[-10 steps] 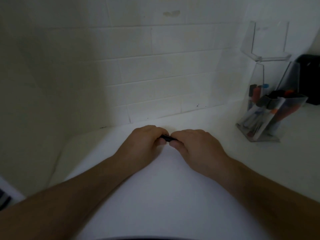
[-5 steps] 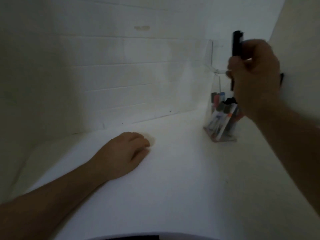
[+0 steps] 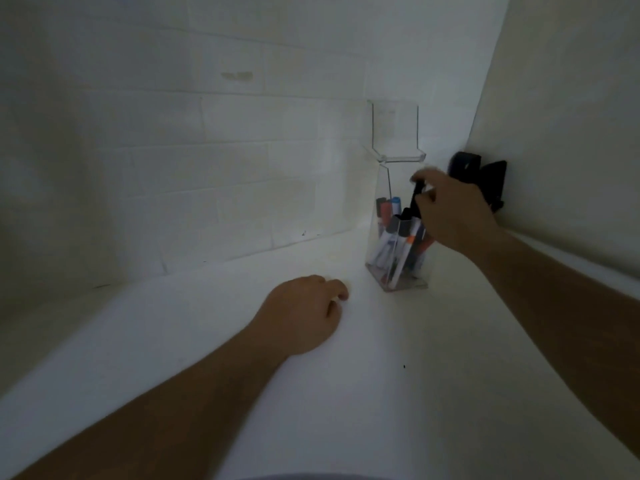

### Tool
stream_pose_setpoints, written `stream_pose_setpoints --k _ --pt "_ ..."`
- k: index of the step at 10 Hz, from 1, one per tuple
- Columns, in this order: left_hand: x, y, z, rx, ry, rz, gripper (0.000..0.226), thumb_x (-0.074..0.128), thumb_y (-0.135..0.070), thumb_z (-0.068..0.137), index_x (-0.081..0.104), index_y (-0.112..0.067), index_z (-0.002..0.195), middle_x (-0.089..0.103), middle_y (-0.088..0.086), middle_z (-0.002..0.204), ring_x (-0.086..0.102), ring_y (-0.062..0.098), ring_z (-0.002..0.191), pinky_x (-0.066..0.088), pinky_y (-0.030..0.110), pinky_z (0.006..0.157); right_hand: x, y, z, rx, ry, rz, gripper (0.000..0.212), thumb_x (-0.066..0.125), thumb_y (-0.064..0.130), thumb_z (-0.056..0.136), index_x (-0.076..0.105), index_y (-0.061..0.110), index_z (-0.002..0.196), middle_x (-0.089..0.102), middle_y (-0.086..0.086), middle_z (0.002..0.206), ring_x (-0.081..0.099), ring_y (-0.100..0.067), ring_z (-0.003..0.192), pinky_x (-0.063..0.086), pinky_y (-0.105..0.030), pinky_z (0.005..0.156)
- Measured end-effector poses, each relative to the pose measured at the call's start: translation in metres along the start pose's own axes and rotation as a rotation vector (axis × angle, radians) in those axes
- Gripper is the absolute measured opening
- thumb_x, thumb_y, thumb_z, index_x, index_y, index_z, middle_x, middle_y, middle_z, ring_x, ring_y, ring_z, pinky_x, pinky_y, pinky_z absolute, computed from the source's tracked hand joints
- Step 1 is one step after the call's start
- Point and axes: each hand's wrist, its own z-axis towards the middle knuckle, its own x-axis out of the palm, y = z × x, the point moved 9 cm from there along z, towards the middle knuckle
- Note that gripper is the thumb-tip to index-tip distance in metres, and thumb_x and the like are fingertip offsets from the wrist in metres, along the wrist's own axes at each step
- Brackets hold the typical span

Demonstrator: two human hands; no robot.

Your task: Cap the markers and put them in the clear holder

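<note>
In the right half of the frame the right hand (image 3: pixel 453 213) is over the clear holder (image 3: pixel 398 268), its fingers curled round a black marker (image 3: pixel 416 197) that stands close to upright, leaning a little, with its upper end showing above the knuckles and its lower end hidden among the other markers (image 3: pixel 391 233) already standing in the holder. The holder lies directly below and slightly left of that hand, so the marker's long axis already runs nearly along the holder's open mouth, and what is left looks like a short straight drop and a release. The fingertips are blurred, so how firm the hold is cannot be told. The left hand (image 3: pixel 304 313) rests knuckles-up on the white counter (image 3: pixel 381 393) at the centre of the frame, fingers loosely bent and holding nothing, well apart from the holder; the right hand is plainly the nearer one. The markers in the holder stand with caps uppermost, in red, blue, black and orange; any print on their white barrels is too small to read. A dark object (image 3: pixel 481 178) sits against the wall at the upper right, behind the hand, with no legible label. No brand or writing can be made out anywhere.
</note>
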Motion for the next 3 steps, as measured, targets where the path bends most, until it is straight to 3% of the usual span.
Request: stream_pose_setpoints --k 1,2,3 --pt "-0.002 0.002 -0.002 -0.025 -0.009 -0.005 0.024 0.049 -0.034 0.093 0.064 -0.032 0.112 0.066 -0.004 0.094 0.063 0.018 0.09 0.044 0.028 0.078 0.019 0.0 0.002 -0.07 0.14 -0.201 0.037 0.043 0.011 0.102 0.061 0.021 0.134 0.066 -0.007 0.13 0.066 -0.023 0.104 0.055 -0.04 0.097" --pt "-0.004 0.003 -0.002 -0.032 -0.015 0.003 0.023 0.049 -0.035 0.094 0.063 -0.032 0.112 0.066 -0.004 0.094 0.063 0.018 0.09 0.044 0.028 0.079 0.023 -0.003 0.005 -0.043 0.161 -0.141 0.041 0.041 0.009 0.102 0.058 0.021 0.138 0.065 -0.007 0.132 0.064 -0.025 0.105 0.056 -0.043 0.095" --pt "-0.001 0.004 -0.001 -0.063 0.023 0.007 0.023 0.049 -0.035 0.094 0.063 -0.032 0.111 0.065 -0.005 0.093 0.062 0.018 0.089 0.042 0.027 0.077 -0.003 -0.007 -0.007 -0.017 -0.099 0.114 0.04 0.041 0.014 0.105 0.051 0.021 0.143 0.067 -0.007 0.11 0.064 -0.021 0.084 0.058 -0.039 0.08"
